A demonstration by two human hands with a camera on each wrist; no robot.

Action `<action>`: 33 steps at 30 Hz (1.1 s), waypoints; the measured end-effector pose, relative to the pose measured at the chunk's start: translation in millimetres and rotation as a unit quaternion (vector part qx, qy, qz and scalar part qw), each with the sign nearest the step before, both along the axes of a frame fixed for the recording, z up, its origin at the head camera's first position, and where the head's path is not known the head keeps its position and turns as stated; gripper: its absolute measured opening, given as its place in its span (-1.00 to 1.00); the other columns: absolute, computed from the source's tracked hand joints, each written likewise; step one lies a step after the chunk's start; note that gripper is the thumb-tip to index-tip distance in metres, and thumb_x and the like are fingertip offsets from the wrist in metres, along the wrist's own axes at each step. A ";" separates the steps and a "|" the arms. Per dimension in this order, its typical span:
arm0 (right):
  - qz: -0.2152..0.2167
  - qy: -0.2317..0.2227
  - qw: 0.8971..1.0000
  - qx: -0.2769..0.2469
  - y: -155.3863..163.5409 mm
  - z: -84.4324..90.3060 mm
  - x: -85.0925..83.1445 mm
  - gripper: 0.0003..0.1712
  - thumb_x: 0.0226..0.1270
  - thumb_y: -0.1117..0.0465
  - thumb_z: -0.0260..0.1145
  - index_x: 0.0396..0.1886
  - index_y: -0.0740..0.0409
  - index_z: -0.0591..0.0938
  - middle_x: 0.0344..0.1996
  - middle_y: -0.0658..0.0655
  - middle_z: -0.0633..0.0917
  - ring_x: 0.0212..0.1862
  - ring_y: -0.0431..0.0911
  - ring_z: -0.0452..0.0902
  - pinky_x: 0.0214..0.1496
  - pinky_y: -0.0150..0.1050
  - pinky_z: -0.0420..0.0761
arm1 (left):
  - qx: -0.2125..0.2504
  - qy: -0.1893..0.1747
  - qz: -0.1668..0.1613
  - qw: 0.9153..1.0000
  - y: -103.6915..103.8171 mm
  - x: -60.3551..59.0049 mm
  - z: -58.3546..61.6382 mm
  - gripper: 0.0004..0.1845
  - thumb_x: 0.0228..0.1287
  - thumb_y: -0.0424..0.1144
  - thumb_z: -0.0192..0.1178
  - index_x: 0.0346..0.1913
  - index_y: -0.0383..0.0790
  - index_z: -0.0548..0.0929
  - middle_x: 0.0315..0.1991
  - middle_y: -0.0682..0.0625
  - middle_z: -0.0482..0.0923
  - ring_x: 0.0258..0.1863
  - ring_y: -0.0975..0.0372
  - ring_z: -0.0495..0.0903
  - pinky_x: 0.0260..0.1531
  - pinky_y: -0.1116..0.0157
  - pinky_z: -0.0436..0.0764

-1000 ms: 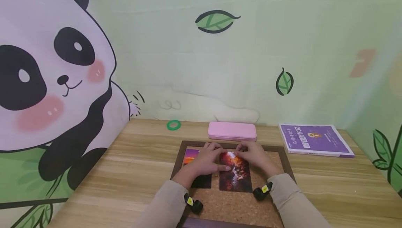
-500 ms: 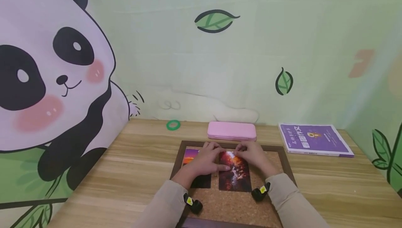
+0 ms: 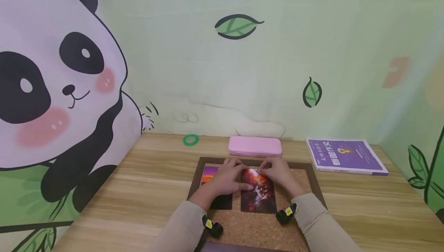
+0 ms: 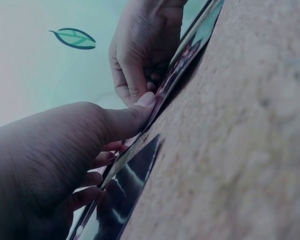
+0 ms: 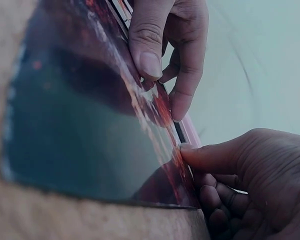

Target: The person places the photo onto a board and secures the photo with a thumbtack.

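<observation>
Head view | left hand [image 3: 227,177] thumb pressing red photo [image 3: 258,192] flat on cork board [image 3: 256,227] | right hand [image 3: 279,173] pinching far edge | step: positioning photo | next: fix far corners without shifting

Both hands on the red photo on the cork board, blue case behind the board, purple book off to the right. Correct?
One slip: the case behind the cork board is pink, not blue, as the head view shows. The rest holds: the left hand and the right hand are both on the red photo, and the purple book lies off to the right.
</observation>
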State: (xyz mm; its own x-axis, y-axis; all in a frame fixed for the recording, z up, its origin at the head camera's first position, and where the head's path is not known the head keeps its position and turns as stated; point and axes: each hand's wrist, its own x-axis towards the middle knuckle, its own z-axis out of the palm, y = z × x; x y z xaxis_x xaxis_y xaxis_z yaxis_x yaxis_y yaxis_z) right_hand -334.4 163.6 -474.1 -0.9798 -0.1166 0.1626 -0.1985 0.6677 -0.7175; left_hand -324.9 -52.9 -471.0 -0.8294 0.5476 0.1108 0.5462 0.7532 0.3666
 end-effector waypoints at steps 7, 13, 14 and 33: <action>0.005 -0.021 1.000 -0.004 -0.7 -7.2 2.0 -0.87 0.13 0.19 0.44 -0.44 0.15 0.68 -0.47 0.07 0.67 -0.39 -0.14 0.50 -0.33 -0.29 0.48 | 0.005 -0.008 0.007 1.000 -2.1 3.8 -7.4 -0.24 0.04 0.35 0.27 0.25 0.01 0.52 0.16 0.07 0.37 0.18 0.17 0.25 0.17 0.09 0.41; 0.003 -0.016 1.000 0.010 0.3 -8.7 5.6 -0.87 0.16 0.16 0.42 -0.41 0.12 0.68 -0.46 0.06 0.67 -0.37 -0.15 0.51 -0.31 -0.28 0.49 | 0.004 -0.001 -0.002 1.000 -1.4 5.0 -9.4 -0.25 0.06 0.36 0.25 0.25 0.03 0.51 0.16 0.08 0.37 0.19 0.18 0.25 0.17 0.09 0.40; 0.003 -0.017 1.000 0.011 0.6 -8.4 6.0 -0.87 0.17 0.16 0.42 -0.41 0.12 0.68 -0.46 0.06 0.67 -0.37 -0.15 0.51 -0.30 -0.28 0.49 | 0.004 -0.001 -0.003 1.000 -1.1 4.7 -9.6 -0.26 0.06 0.35 0.25 0.25 0.03 0.51 0.17 0.07 0.37 0.20 0.17 0.25 0.18 0.09 0.40; 0.031 -0.032 0.999 0.002 1.6 5.1 5.4 -0.84 0.24 0.08 0.38 -0.33 0.07 0.68 -0.36 0.05 0.68 -0.29 -0.12 0.52 -0.24 -0.27 0.50 | -0.035 0.040 0.011 0.999 -1.7 1.1 -1.4 -0.37 0.10 0.28 0.28 0.21 0.11 0.51 0.22 0.05 0.38 0.27 0.11 0.26 0.20 0.03 0.31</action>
